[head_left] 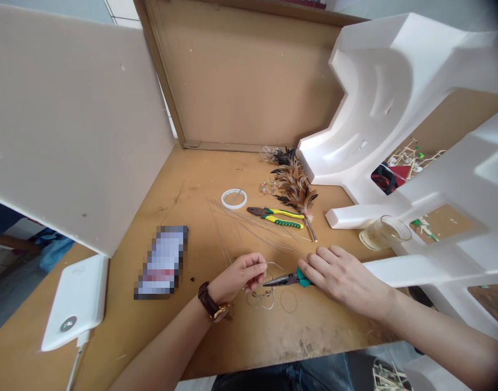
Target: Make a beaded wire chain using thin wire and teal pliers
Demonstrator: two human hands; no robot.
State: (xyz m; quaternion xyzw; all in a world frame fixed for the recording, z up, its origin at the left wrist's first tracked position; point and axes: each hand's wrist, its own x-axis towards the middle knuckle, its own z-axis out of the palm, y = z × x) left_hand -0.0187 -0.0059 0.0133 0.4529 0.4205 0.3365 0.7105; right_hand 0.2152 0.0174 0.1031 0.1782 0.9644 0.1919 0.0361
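My left hand (249, 273), with a dark watch on its wrist, pinches a thin silvery wire (275, 264). Just right of it, my right hand (330, 271) is wrapped round the teal handles of long-nose pliers (283, 280), whose tips point at the left fingers. Below the fingers hangs or lies a wire piece with small beads (267, 295); which of the two I cannot tell. A thin yellowish ring (289, 301) lies on the table beside it. Loose straight wires (249, 222) lie beyond both hands.
Yellow-green pliers (277, 216), a white tape roll (233, 199) and a brown feather bundle (293, 184) lie farther back. A phone (163, 263) and white power bank (75, 298) are left. A glass (383, 233) stands right, beside white foam packaging (374, 108). Cardboard (257, 76) rises behind.
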